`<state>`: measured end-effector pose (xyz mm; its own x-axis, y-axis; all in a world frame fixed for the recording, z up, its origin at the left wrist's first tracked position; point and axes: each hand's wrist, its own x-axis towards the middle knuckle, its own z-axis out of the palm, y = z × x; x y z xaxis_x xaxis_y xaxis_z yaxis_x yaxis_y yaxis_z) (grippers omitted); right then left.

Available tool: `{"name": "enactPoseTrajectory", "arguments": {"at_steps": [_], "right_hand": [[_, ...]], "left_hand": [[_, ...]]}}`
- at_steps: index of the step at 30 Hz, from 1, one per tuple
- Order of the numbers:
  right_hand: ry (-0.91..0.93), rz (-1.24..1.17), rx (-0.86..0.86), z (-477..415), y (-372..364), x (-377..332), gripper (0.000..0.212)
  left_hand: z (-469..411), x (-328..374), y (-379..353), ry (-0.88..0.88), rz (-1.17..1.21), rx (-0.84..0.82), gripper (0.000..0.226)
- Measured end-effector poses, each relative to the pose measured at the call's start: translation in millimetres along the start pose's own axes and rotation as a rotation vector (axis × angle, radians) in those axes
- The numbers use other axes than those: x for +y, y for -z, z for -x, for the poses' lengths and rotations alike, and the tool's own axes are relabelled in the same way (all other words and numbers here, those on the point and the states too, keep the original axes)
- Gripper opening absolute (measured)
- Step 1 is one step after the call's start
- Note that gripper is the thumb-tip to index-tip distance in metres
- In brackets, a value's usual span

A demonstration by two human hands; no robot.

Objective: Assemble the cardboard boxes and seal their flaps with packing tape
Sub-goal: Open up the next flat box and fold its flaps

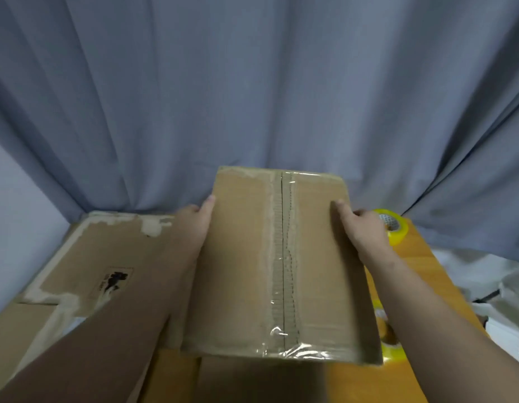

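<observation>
Lowest in the frame, a bare left forearm (107, 330) crosses a flattened brown cardboard sheet (87, 251) with torn white patches, lying at the lower left. Its left hand (198, 225) rests against the left side of a brown rectangular cardboard box (241, 271) at the centre. The thumb lies along the top edge and the fingers are hidden, so I cannot tell whether they curl. A strip of clear packing tape (283, 257) runs down the box's middle seam, wrinkled and puckered at the near end. The right hand (365, 231) grips the right edge, with one digit on the top face and the rest folded down the side. Behind this hand stands a yellow-rimmed tape roll (395, 228) on the orange wooden table (421, 274). A second yellow roll (387, 341) peeks out just beside the box's lower right corner. A grey-blue pleated curtain (252, 82) fills the upper frame. The box is probably sealed on this face and is being turned or set aside. The loose near end of the tape could peel if it rubs the table, and swinging the box to the right could knock the nearer roll away. With only its sides held, the box could slip.
</observation>
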<state>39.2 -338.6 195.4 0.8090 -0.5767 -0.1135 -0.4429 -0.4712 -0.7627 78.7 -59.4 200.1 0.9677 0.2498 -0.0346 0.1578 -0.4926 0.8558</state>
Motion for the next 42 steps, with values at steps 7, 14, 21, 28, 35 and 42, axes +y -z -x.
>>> {"name": "enactPoseTrajectory", "arguments": {"at_steps": [7,14,21,28,35,42], "right_hand": [[0.072,-0.224,0.062,53,72,-66,0.098],[0.181,-0.237,0.118,96,96,-90,0.083],[0.216,-0.780,-0.051,126,88,-86,0.034],[0.211,-0.560,-0.343,115,23,-24,0.053],[-0.070,-0.501,-0.495,134,-72,21,0.101],[0.441,-0.530,-0.167,142,-76,2,0.116]], "left_hand": [[31,78,75,-0.053,0.208,-0.145,0.093],[86,89,105,-0.335,0.410,0.026,0.052],[116,74,128,-0.685,0.619,0.129,0.034],[110,18,108,-0.498,0.399,-0.182,0.070],[136,-88,25,-0.541,-0.120,-0.306,0.062],[114,-87,30,-0.524,-0.085,-0.359,0.058]]}}
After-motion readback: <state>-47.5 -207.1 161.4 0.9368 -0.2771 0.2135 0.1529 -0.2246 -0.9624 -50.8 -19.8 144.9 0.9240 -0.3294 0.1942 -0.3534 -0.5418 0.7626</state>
